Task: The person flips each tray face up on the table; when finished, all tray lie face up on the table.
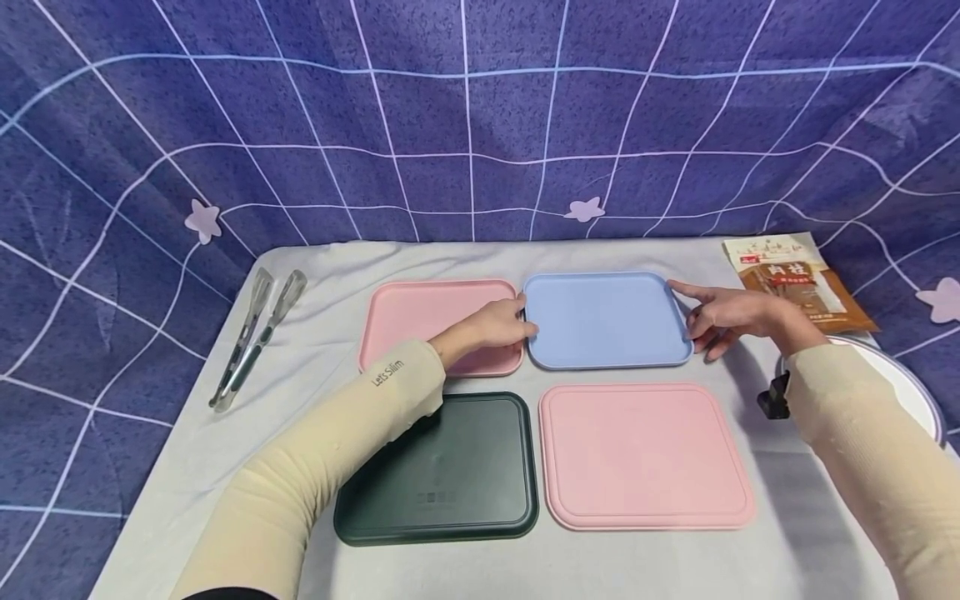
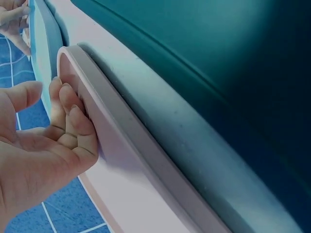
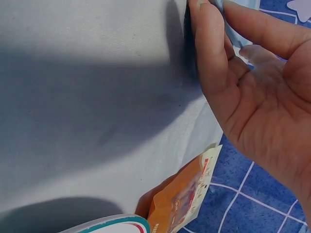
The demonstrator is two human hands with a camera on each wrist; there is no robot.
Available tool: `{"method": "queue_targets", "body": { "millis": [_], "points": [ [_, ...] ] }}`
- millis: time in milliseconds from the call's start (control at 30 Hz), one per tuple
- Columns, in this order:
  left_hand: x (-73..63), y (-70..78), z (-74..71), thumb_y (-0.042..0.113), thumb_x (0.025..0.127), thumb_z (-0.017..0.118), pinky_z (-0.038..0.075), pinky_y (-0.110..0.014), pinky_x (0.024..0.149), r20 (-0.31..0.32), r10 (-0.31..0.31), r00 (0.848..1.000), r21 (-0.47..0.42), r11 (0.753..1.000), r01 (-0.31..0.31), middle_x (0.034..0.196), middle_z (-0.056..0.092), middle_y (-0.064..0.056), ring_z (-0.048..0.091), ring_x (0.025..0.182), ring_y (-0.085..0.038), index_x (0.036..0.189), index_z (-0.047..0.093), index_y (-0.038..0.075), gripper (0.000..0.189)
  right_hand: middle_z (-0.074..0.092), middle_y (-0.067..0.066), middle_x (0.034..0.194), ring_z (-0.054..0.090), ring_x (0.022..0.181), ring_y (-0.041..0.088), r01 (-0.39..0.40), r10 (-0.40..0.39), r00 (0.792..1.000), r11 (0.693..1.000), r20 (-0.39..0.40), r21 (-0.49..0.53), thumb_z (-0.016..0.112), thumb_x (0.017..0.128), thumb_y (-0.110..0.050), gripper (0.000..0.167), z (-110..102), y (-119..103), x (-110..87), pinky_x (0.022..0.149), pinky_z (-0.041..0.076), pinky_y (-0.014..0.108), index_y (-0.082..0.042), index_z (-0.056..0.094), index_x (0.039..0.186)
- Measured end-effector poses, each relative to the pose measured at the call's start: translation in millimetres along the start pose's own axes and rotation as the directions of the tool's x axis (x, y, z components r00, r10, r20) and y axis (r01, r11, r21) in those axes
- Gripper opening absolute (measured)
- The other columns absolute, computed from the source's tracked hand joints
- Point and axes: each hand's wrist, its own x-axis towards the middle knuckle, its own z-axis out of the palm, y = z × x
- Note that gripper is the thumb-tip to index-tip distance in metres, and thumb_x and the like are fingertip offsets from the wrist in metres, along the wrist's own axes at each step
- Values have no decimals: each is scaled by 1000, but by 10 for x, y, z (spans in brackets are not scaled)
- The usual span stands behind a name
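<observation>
A blue rectangular tray (image 1: 607, 321) lies at the back of the table, with a hand at each short end. My left hand (image 1: 501, 323) reaches across a pink tray (image 1: 408, 321) and holds the blue tray's left rim; the left wrist view shows its curled fingers (image 2: 80, 124) beside the pink tray's corner, thumb apart from them. At the other end, my right hand (image 1: 731, 315) grips the right rim, which passes between thumb and fingers in the right wrist view. In front lie a dark green tray (image 1: 450, 467) and a second pink tray (image 1: 645, 454).
Metal tongs (image 1: 258, 337) lie at the left of the white-covered table. At the back right is an orange-and-cream food packet (image 1: 798, 283), with a white round plate (image 1: 892, 379) partly behind my right forearm. A blue gridded curtain (image 1: 480, 117) hangs behind the table.
</observation>
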Motion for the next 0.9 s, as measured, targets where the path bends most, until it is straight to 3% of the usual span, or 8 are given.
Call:
{"method": "queue_targets", "body": {
  "millis": [300, 533, 900],
  "points": [
    [-21, 5, -16, 29, 98, 59, 49, -21, 69, 7, -9, 1000, -53, 999, 10, 67, 66, 2, 64, 63, -11, 158, 17, -1, 79, 57, 9, 89, 65, 78, 21, 3, -3, 1000, 1000, -6, -22, 63, 89, -2, 109, 7, -26, -6, 71, 61, 43, -25, -18, 159],
    [-19, 2, -8, 30, 99, 59, 48, -21, 69, 0, 2, 1000, -24, 1000, -2, 68, 67, 2, 63, 64, -11, 157, 20, -3, 78, 57, 8, 87, 65, 77, 21, 0, -1, 1000, 1000, -6, -21, 63, 89, -2, 109, 15, -35, -16, 70, 60, 41, -23, -18, 159],
    [-9, 24, -22, 31, 99, 58, 49, -26, 86, -3, 6, 1000, 49, 999, -6, 68, 70, 1, 64, 61, -10, 157, 17, -4, 79, 60, 9, 88, 65, 77, 20, -3, 2, 1000, 999, -26, -53, 63, 88, -4, 109, 27, -45, -1, 69, 61, 41, -20, -18, 159]
  ]
}}
